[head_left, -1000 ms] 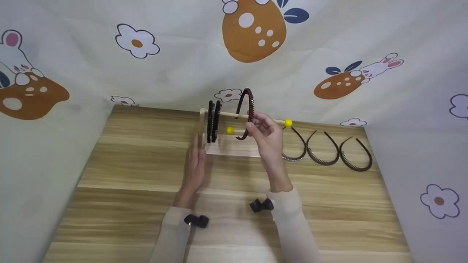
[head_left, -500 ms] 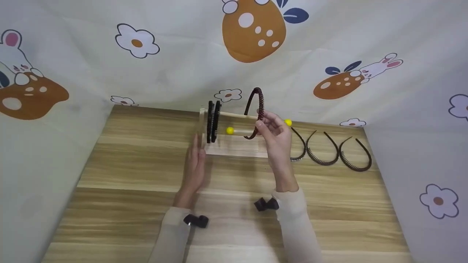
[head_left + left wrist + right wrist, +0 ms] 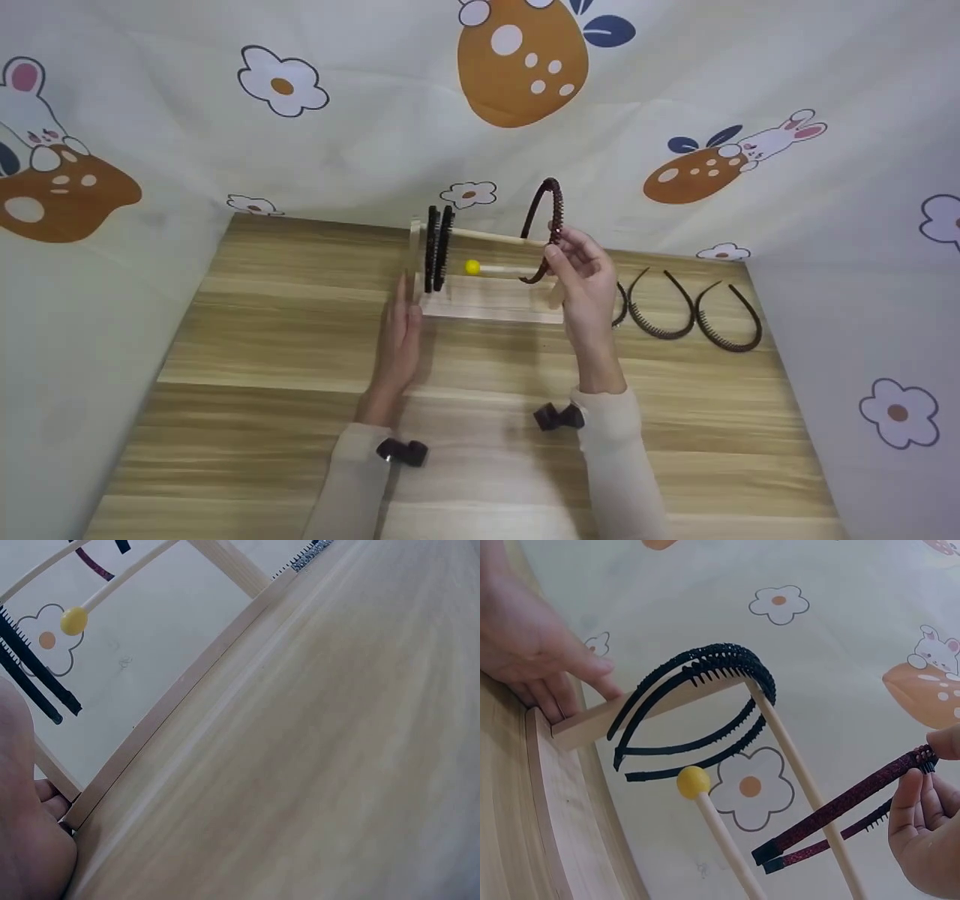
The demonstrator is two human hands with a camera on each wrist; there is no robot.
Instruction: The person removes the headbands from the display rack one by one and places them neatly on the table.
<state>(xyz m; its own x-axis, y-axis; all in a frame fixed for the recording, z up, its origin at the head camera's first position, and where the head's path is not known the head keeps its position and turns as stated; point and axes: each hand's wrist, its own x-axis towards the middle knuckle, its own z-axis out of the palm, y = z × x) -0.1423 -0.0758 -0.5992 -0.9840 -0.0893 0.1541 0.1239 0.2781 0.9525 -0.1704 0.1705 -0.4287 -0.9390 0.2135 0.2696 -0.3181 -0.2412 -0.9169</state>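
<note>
My right hand (image 3: 589, 292) pinches a dark red toothed headband (image 3: 556, 202) between thumb and fingers. The headband hangs around the upper rod (image 3: 491, 238) of a wooden stand (image 3: 487, 304), with its open ends toward the lower rod. Two black headbands (image 3: 727, 664) hang close together on that upper rod, near the stand's left upright (image 3: 415, 251). Flat against this left end rests my left hand (image 3: 399, 345), its fingers straight. A yellow ball (image 3: 694, 782) tips the lower rod. The stand's right end is hidden by my right hand.
On the table (image 3: 465, 450), right of the stand, lie two dark headbands, one in the middle (image 3: 664, 330) and one farther right (image 3: 735, 345). A third headband (image 3: 622, 306) is mostly covered by my right hand. A printed curtain (image 3: 360, 150) rises behind.
My right hand has moved right along the upper rod with the dark red headband. The yellow ball at that rod's right end is now hidden behind the hand. My left hand has stayed put.
</note>
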